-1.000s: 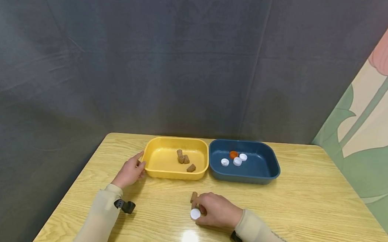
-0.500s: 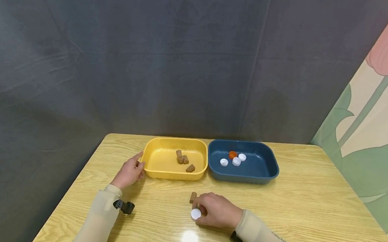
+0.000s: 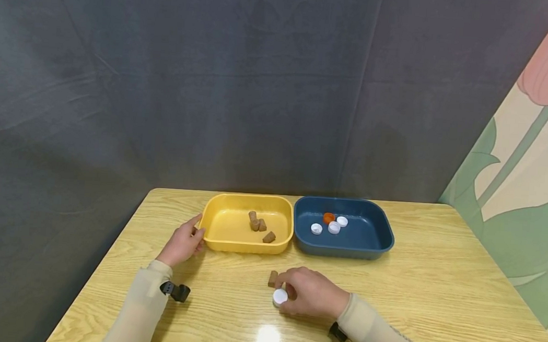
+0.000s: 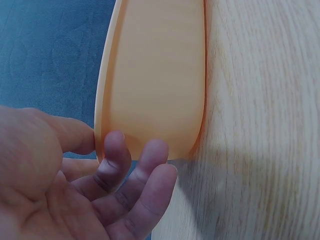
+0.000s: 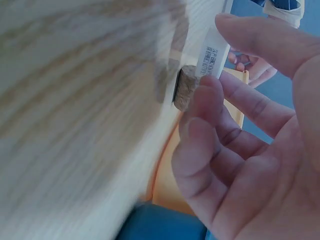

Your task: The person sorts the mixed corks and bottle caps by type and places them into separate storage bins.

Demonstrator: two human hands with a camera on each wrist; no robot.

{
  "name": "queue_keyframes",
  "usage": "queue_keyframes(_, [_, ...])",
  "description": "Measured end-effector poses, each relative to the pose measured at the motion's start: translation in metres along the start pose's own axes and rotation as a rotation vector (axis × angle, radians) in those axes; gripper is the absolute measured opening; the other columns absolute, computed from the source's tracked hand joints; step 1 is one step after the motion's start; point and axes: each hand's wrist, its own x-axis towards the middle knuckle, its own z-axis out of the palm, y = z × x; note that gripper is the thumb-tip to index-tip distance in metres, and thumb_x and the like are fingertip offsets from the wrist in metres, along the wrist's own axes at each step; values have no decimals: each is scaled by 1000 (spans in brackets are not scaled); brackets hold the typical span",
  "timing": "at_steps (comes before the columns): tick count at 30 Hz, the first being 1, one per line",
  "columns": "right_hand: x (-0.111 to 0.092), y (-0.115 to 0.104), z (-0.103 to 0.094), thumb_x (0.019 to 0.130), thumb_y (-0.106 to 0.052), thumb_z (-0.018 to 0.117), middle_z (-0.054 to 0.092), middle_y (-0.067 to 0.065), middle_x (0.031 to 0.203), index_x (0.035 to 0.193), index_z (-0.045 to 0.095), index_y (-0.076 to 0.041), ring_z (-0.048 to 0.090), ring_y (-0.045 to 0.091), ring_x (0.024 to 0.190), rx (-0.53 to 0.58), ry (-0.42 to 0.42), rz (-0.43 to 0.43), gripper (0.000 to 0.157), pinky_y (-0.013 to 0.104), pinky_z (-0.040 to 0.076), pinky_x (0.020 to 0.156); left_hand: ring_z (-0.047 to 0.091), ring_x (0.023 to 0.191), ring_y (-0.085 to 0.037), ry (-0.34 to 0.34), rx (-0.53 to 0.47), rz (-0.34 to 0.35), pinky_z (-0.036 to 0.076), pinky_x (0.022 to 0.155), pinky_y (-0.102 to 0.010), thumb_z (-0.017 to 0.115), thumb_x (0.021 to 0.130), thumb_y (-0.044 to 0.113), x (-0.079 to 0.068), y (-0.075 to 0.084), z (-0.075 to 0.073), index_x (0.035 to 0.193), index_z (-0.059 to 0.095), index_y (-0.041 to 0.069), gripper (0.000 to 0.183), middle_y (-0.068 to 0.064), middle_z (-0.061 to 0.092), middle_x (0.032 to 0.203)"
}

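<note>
My right hand [image 3: 313, 292] pinches a white bottle cap [image 3: 280, 297] between thumb and fingers, close over the table front. In the right wrist view, dark print shows on the side of the cap [image 5: 212, 55]. Just behind the fingers a brown cork [image 3: 272, 278] lies on the table; it appears right beside the cap in the right wrist view. My left hand [image 3: 184, 243] holds the left end of the yellow tray [image 3: 246, 247], its fingers curled at the rim and outer wall in the left wrist view.
Several corks [image 3: 255, 224] lie in the yellow tray. Beside it stands a dark blue tray [image 3: 342, 252] with several white caps [image 3: 334, 227] and an orange cap [image 3: 329, 218]. A dark curtain [image 3: 260, 86] hangs behind the wooden table [image 3: 436, 285].
My right hand has shifted slightly right and away from the table's front, carrying the white bottle cap off from the cork. The left hand stays on the yellow tray.
</note>
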Motion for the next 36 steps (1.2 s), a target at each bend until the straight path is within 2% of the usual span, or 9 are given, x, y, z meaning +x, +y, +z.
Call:
queue_keyframes(15, [-4, 8, -22, 82, -25, 81, 55, -11, 73, 96, 68, -19, 48, 3, 65, -59, 52, 32, 20, 22, 42, 58, 62, 71, -23, 2, 4, 4, 55, 63, -37, 43, 108, 13, -1, 1, -1, 157, 22, -2, 56, -17, 60, 86])
queue_keyframes(24, [-8, 20, -49, 81, -22, 83, 56, -7, 75, 99, 70, -18, 45, 5, 60, -66, 114, 52, 23, 23, 39, 53, 61, 71, -24, 4, -1, -6, 54, 62, -35, 43, 108, 13, -1, 2, -1, 158, 22, -2, 56, -17, 59, 86])
queue_keyframes(30, [-11, 29, -66, 82, -18, 82, 56, -8, 75, 95, 70, -19, 49, 6, 64, -71, 152, 61, 19, 23, 43, 58, 61, 72, -24, -1, -2, -14, 54, 62, -33, 43, 108, 13, -2, 4, 0, 158, 21, -1, 56, -17, 59, 87])
queue_keyframes(36, [-11, 35, -82, 82, -22, 83, 54, -10, 71, 93, 69, -20, 47, 5, 63, -119, 166, 76, 17, 23, 42, 59, 61, 71, -25, 3, -7, -4, 54, 62, -34, 43, 108, 13, -2, 4, -1, 158, 22, -2, 56, -18, 59, 87])
